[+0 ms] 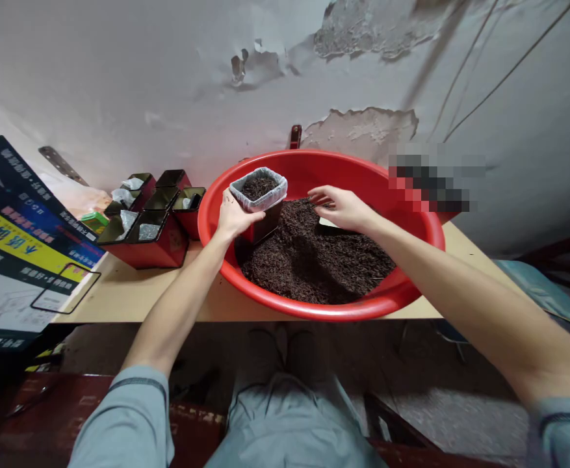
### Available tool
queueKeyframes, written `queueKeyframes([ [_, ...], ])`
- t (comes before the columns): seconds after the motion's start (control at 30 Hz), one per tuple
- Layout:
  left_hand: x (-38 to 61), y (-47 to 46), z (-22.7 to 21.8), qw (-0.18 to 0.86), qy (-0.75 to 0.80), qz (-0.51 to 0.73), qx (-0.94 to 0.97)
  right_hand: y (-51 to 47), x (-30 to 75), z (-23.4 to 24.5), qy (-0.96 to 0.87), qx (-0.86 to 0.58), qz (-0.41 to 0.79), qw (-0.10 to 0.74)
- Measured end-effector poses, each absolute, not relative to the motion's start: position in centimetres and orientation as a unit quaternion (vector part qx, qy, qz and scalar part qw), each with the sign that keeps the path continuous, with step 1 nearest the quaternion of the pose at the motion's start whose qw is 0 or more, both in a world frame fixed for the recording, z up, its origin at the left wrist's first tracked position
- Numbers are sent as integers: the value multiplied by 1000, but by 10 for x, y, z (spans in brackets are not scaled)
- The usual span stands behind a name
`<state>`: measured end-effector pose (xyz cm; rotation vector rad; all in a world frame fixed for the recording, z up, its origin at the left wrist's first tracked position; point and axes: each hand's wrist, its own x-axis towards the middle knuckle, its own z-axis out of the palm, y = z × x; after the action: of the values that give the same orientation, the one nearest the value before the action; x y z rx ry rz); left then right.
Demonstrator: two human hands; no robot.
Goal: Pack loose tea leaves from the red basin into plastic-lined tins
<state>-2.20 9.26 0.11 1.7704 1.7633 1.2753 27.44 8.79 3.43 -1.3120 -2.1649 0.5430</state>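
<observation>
My left hand (231, 216) is wrapped around a red square tin (268, 224) lined with a clear plastic bag (281, 188). Dark loose tea-like leaves (259, 187) fill the tin near its top. It is over the left side of a big red basin (309, 311), whose bottom is covered with a heap of the same dark leaves (309, 260). Over the middle of the heap, my right hand (346, 207) has its fingers stretched and slightly bent, with nothing visible in them. A flat white piece (327, 222) shows just beneath it, partly hidden by the hand.
Several red square tins (155, 250), some with plastic liners, stand left of the basin on a wooden table (201, 292). A printed cardboard box (26, 240) is at the far left. Behind is a peeling wall (168, 78); a blurred dark item (428, 185) sits at the basin's right rim.
</observation>
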Motion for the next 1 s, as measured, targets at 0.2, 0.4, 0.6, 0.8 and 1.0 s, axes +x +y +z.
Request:
queueKeyframes([
  [0.2,-20,88,4,146,635,437,620,74,261,17,-849,-486,192,77],
  [0.4,-13,83,11,151,629,452,615,55,244,-16,-839,-475,247,-95],
  [0.6,-1,73,14,175,584,438,661,40,223,-31,-877,-403,221,-139],
  [0.8,-2,67,12,231,566,412,676,36,221,-27,-901,-349,194,-167],
  [1.0,-8,71,2,278,532,404,691,38,218,-25,-903,-349,182,-174],
])
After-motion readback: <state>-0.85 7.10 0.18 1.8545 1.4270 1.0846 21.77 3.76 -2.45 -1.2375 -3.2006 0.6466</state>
